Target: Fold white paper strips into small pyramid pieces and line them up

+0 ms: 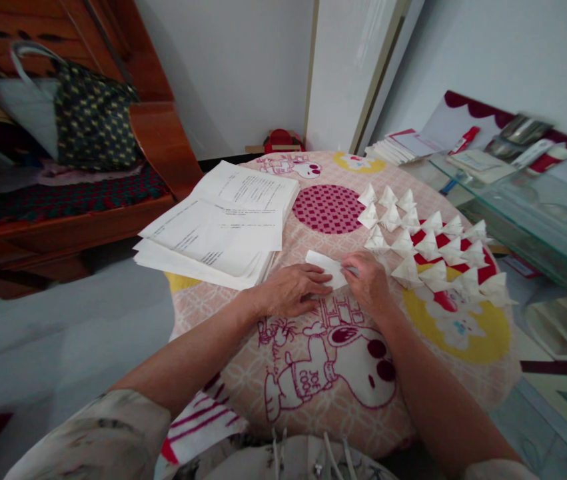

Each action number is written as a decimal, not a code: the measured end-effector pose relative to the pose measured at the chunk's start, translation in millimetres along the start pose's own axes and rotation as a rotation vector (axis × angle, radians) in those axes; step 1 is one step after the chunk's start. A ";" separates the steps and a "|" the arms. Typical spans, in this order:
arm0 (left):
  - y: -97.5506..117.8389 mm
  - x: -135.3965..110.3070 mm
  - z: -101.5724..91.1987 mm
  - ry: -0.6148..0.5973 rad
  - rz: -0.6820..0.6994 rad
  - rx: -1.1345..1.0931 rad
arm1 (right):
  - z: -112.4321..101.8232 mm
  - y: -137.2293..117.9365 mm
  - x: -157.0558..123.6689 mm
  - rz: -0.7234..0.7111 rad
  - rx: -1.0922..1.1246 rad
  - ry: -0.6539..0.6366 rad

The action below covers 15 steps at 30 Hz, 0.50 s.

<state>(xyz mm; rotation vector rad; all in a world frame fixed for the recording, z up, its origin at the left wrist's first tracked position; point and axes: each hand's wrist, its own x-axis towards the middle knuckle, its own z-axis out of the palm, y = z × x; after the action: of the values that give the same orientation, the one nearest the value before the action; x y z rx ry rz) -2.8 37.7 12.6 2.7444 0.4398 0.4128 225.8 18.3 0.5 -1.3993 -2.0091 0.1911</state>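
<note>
A small strip of folded white paper [324,264] lies on the patterned tablecloth between my hands. My left hand [294,288] rests flat, its outstretched fingertips pressing the near left side of the paper. The fingers of my right hand [367,279] are pinched at the paper's right end, where a small raised flap shows. Just beyond my left hand lies a stack of printed paper sheets [223,227]. To the right of my right hand stand several rows of folded white paper pieces [428,247] with pointed tips.
The round table's cloth [313,373] carries cartoon dog prints. A glass shelf [538,213] holding small items stands close on the right. At the left is a wooden bench [163,140] with a dark patterned bag [96,117]. A white wall [243,67] rises behind the table.
</note>
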 end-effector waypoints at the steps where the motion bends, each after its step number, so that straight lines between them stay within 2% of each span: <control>1: -0.2 -0.2 0.5 0.002 -0.004 0.003 | 0.1 -1.3 0.7 0.002 -0.005 -0.002; 15: -1.2 -0.5 2.7 0.018 -0.015 -0.010 | -0.6 -5.1 -3.8 -0.056 0.017 -0.029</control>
<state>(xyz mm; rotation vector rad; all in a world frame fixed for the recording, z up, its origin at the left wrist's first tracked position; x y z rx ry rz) -2.7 37.9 9.6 2.7280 0.4606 0.4350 223.0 12.8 1.8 -1.3353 -2.0622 0.2044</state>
